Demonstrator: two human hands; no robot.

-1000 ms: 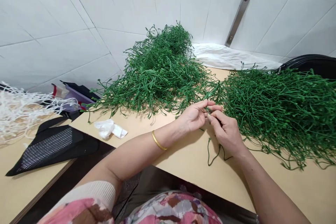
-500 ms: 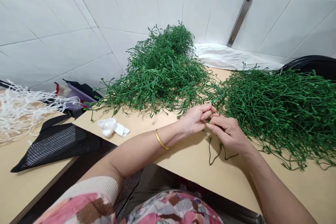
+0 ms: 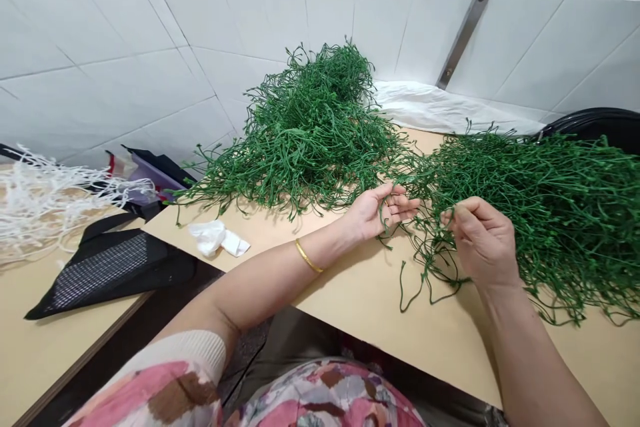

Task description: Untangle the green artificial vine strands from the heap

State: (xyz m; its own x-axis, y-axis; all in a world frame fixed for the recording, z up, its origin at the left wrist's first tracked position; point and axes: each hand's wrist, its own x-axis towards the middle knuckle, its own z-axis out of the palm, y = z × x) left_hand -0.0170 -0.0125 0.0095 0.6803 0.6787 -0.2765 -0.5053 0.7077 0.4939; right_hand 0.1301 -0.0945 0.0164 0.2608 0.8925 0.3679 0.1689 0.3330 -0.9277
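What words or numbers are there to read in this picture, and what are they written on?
None: I can't read any word, label, brand, number or sign here.
The green cords, the metal bar on the wall and the black mesh piece show no letters I can make out.
The flowery top has coloured patches, not readable writing.

Left grip [image 3: 373, 215] cradles green cord [image 3: 382, 215]; right grip [image 3: 486, 240] seemingly pinches more.

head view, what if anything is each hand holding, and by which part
The loosely open left hand has a thin green cord across its palm, which part is unclear; whether the curled right hand grips one cannot be told.
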